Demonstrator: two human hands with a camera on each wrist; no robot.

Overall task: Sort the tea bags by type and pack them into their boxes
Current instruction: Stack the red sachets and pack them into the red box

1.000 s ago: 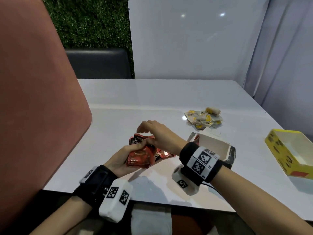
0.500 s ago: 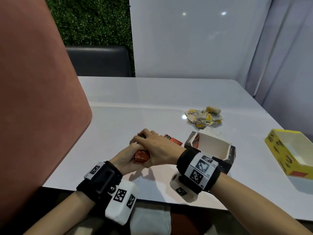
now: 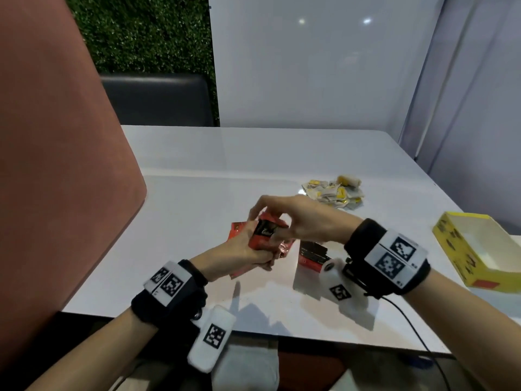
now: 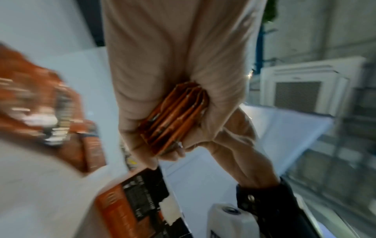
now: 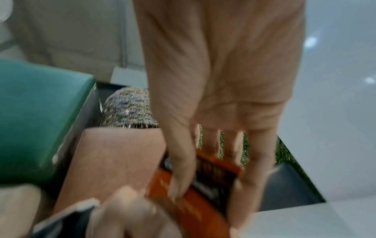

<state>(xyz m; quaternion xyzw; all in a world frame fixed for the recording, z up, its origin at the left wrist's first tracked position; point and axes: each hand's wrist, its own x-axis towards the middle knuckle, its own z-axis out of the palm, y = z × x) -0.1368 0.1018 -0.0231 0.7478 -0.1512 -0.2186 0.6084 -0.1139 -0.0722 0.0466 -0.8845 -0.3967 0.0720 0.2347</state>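
Observation:
My left hand (image 3: 253,251) grips a stack of red tea bags (image 3: 265,235) upright just above the table; the left wrist view shows the stack's edges (image 4: 175,119) inside my curled fingers. My right hand (image 3: 263,218) comes over the top, and its thumb and fingers pinch the stack's sides (image 5: 205,182). A few loose red tea bags (image 3: 236,230) lie under and beside my hands. The open red-and-black box (image 3: 313,256) stands just right of them, partly hidden by my right wrist. A pile of yellow tea bags (image 3: 332,191) lies farther back.
An open yellow box (image 3: 479,249) sits at the right edge of the white table (image 3: 197,198). A pink chair back (image 3: 56,165) rises close on the left. White wall panels stand behind and to the right of the table.
Both hands were pressing the red tea bags together low on the table; now the stack is raised upright and my right hand pinches its top from above.

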